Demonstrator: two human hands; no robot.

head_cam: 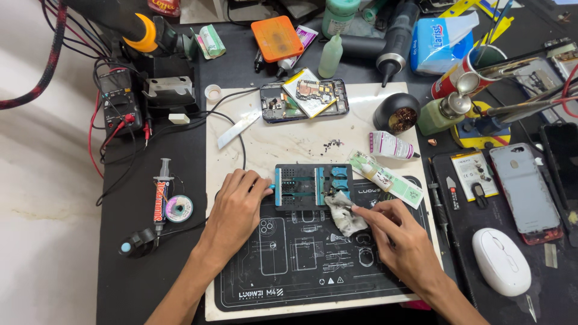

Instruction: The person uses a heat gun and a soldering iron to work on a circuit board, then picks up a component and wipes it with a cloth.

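Fixture steadied by left hand; right hand pinches grey cloth, hiding what's beneath.

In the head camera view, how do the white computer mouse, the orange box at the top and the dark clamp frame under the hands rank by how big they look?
1. Dark clamp frame, the widest.
2. and 3. White computer mouse and orange box look about alike; the mouse lies nearer the camera, so I will not rank them.
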